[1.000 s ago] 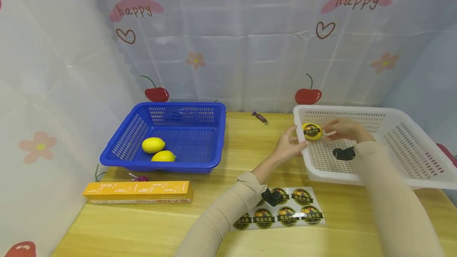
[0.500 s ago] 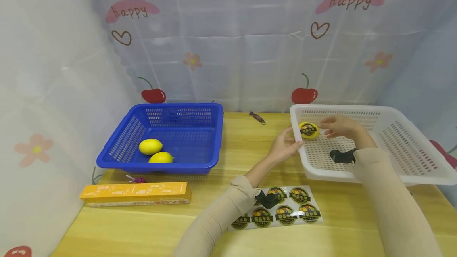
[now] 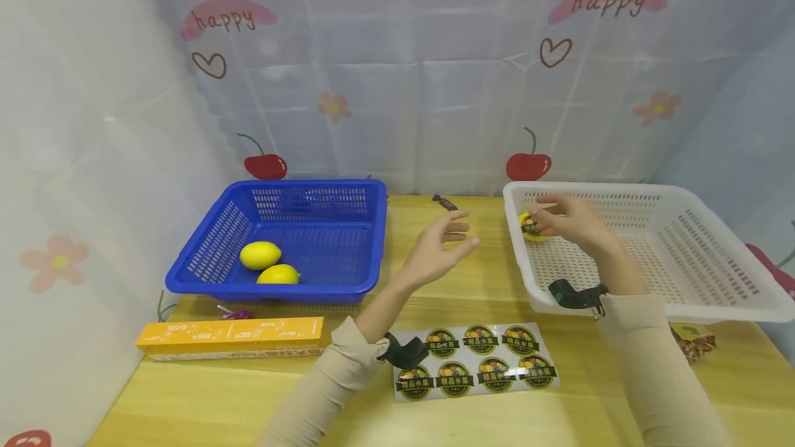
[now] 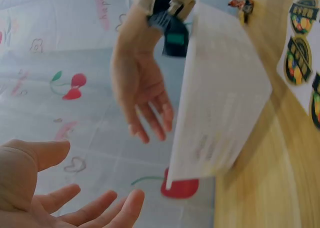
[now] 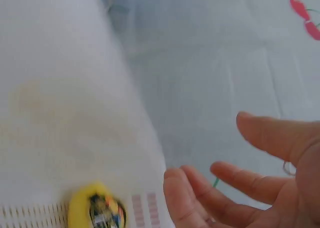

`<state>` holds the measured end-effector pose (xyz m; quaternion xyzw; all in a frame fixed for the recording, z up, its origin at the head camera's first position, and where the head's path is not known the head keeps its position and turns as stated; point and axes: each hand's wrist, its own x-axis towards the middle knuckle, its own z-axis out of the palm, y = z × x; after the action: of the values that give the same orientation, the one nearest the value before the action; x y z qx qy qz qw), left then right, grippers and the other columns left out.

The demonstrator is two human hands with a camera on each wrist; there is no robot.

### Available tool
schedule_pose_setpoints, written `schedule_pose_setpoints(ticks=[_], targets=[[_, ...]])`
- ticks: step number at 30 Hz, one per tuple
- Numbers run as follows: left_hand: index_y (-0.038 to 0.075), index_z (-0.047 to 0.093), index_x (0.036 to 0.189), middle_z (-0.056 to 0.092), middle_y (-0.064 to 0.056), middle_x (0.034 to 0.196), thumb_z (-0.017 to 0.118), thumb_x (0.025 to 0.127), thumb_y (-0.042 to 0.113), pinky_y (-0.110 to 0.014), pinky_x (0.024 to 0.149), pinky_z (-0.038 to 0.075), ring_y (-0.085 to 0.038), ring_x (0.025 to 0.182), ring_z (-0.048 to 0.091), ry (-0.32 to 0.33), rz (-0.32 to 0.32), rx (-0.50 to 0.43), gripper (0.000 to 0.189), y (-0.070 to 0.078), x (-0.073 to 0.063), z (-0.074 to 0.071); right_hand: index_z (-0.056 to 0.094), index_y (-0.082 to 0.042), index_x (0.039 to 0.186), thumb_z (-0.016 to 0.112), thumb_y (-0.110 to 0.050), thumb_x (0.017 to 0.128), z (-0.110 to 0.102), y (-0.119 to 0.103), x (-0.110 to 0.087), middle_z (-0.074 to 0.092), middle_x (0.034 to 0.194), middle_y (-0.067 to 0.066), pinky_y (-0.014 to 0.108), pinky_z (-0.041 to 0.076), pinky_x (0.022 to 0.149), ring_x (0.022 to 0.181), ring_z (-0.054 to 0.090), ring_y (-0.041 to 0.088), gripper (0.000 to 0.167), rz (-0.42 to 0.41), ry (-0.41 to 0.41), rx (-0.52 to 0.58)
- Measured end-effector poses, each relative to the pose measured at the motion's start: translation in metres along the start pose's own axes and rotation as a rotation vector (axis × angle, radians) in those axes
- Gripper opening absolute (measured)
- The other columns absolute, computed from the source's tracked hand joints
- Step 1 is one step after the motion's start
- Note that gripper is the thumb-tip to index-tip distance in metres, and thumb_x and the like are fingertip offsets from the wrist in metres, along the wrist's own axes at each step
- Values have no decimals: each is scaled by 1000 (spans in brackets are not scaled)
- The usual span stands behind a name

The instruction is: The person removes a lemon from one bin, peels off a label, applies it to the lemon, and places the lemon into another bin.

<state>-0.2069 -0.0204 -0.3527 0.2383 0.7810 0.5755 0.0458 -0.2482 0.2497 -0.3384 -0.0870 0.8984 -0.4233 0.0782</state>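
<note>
A yellow lemon [image 3: 532, 228] with a round fruit label on it lies at the left end of the white basket [image 3: 524, 267]; the right wrist view shows the same lemon [image 5: 82, 213] below the basket wall. My right hand [image 3: 574, 221] hovers above that basket near the lemon, fingers apart and holding nothing. Over the table between the two baskets is my left hand [image 3: 435, 250], also holding nothing, its fingers loosely spread. Two unlabelled lemons [image 3: 261, 255] sit in the blue basket [image 3: 373, 274]. A sheet of round stickers [image 3: 475, 392] lies in front, partly below the left wrist.
An orange box [image 3: 230, 336] lies at front left, with a purple-wrapped lollipop [image 3: 238, 313] behind it. A wrapped candy [image 3: 444, 202] is near the back edge. Another shiny brown wrapper [image 3: 694, 345] sits in front of the white basket. A printed curtain [image 3: 422, 88] hangs behind.
My left hand has let go of the white basket's rim and moved left. The right hand has released the labelled lemon and lifted above it. The lemon stays in the white basket.
</note>
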Motion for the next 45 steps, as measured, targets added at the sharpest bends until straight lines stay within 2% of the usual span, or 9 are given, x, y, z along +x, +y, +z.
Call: schedule_pose_setpoints(ticks=[4, 7, 14, 19, 24, 29, 36, 41, 45], targets=[[8, 41, 141, 53, -21, 130, 59, 93, 18, -40, 89, 51, -33, 115, 55, 19, -9, 24, 52, -1, -15, -30, 31, 9, 141, 51, -32, 97, 14, -9, -11, 49, 124, 34, 49, 49, 89, 103, 59, 42, 63, -55, 15, 58], [7, 41, 140, 55, -20, 128, 60, 92, 18, -42, 88, 51, -32, 114, 56, 57, -15, 41, 52, -3, -27, -53, 31, 9, 141, 51, -28, 97, 23, -16, -15, 50, 123, 35, 45, 51, 86, 103, 59, 43, 61, -94, 30, 81], [3, 43, 137, 56, -24, 123, 60, 92, 13, -42, 79, 54, -35, 107, 59, 170, -26, 66, 50, -11, -51, -108, 32, 8, 141, 53, -23, 97, 50, -40, -10, 51, 123, 33, 46, 51, 85, 101, 60, 41, 58, -159, 25, 95], [2, 40, 139, 54, -26, 125, 60, 93, 15, -42, 79, 54, -38, 107, 59, 222, -101, 113, 52, -19, -68, -146, 32, 4, 142, 55, -24, 96, 78, -53, 3, 50, 125, 31, 45, 51, 86, 103, 59, 42, 59, -162, -19, 194], [1, 34, 143, 48, -29, 131, 58, 94, 21, -44, 83, 53, -41, 114, 54, 216, -209, 186, 58, -27, -79, -187, 28, 3, 144, 54, -20, 96, 110, -68, 17, 47, 128, 32, 46, 49, 89, 109, 56, 44, 59, -184, -53, 361], [1, 28, 146, 44, -30, 135, 55, 96, 29, -39, 81, 54, -43, 118, 50, 180, -304, 253, 63, -28, -83, -229, 23, -2, 147, 53, -21, 97, 142, -82, 33, 46, 133, 28, 47, 48, 92, 112, 55, 40, 62, -173, -67, 442], [-2, 18, 148, 34, -34, 140, 51, 96, 36, -42, 87, 51, -46, 123, 42, 160, -463, 247, 72, -37, -79, -279, 17, -8, 150, 54, -24, 96, 182, -89, 52, 41, 139, 26, 46, 48, 92, 117, 51, 42, 66, -134, -92, 544], [-7, 11, 147, 27, -36, 142, 48, 97, 38, -45, 89, 49, -51, 125, 36, 148, -570, 257, 77, -45, -76, -304, 11, -9, 151, 54, -24, 96, 203, -90, 62, 36, 141, 28, 51, 45, 94, 116, 52, 43, 72, -114, -123, 629], [-8, 9, 146, 26, -36, 143, 48, 96, 40, -47, 92, 48, -50, 126, 35, 148, -633, 265, 80, -53, -75, -315, 6, -8, 151, 54, -22, 96, 217, -92, 64, 37, 140, 30, 51, 46, 92, 108, 58, 42, 75, -112, -153, 667]])
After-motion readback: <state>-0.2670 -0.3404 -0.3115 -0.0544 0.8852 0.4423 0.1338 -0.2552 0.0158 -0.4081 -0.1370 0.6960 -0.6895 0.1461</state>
